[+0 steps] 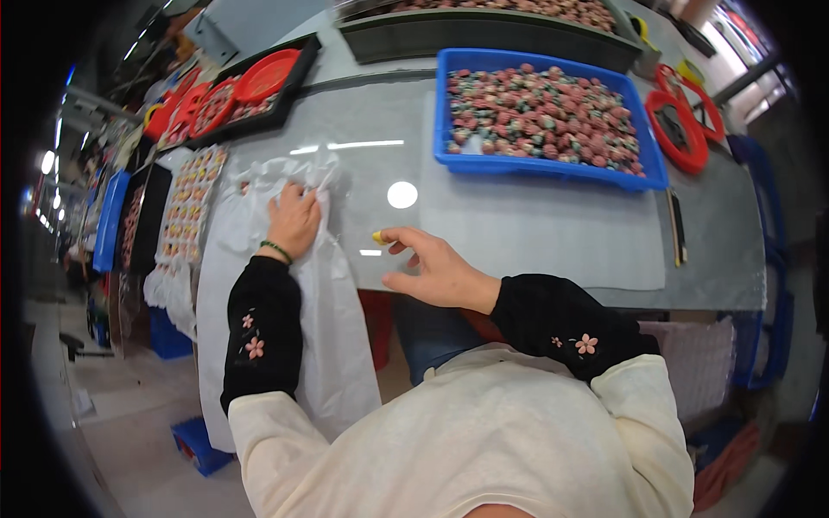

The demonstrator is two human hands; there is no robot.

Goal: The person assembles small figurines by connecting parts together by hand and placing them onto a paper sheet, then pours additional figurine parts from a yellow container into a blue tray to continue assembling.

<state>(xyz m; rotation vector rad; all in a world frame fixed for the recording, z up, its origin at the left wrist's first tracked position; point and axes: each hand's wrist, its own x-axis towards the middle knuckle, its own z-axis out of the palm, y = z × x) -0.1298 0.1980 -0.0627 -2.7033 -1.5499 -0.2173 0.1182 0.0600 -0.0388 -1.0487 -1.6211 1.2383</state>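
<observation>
My left hand (295, 220), with a green bracelet at the wrist, presses on a crumpled white plastic bag (324, 345). Its fingers are spread over the bag, which hangs down over the table's near edge. To its right, my right hand (436, 272) hovers near the front edge with thumb and fingers apart, holding nothing. A yellow cover (377, 236) sits on one fingertip. Beyond it stands a blue tray (553, 177) full of small ridged balls (544, 116) in pink, cream and dark green.
A white sheet (544, 233) lies under the blue tray. Left of the bag is a tray of small pieces in rows (190, 203). Red round trays (266, 76) rest in a black tray at the back left. Red rings (678, 134) and a dark slim tool (676, 226) lie right.
</observation>
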